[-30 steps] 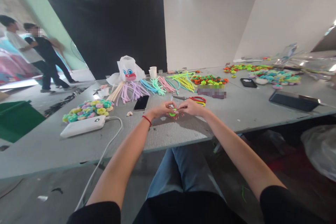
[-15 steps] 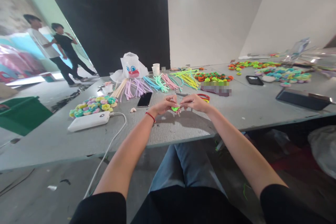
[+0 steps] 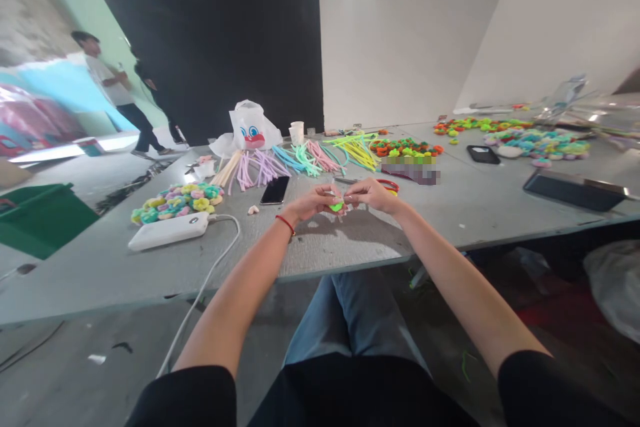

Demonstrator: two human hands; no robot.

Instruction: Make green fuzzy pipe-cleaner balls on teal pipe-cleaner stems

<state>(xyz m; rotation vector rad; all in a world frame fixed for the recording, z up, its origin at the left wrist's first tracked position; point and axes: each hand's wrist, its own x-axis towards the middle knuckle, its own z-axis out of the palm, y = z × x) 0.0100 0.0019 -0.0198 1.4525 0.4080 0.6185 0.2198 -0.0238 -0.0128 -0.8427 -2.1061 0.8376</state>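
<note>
My left hand (image 3: 316,201), with a red cord bracelet at the wrist, pinches a small bright green fuzzy piece (image 3: 337,207), which looks like bent chenille stem. Right beside it is my right hand (image 3: 371,195), fingers pinched together at the piece's edge; whatever lies between those fingertips is too small to make out. Both hands are just above the grey table (image 3: 350,250). Behind them lies a pair of scissors with red handles (image 3: 389,184), partly hidden by my right hand. A dark phone (image 3: 275,190) rests to the left of my hands.
Bundles of coloured chenille stems (image 3: 265,165) fan out at the back, near a white plastic bag (image 3: 250,127) and paper cups (image 3: 297,131). Fuzzy pastel pieces (image 3: 175,203) and a white power bank (image 3: 169,231) with a cable sit left. Orange-green pieces (image 3: 405,147) lie back right. Two people walk beyond.
The green piece and my left fingers have shifted slightly to the right, and both hands stay close together. The two people in the background have walked to the right.
</note>
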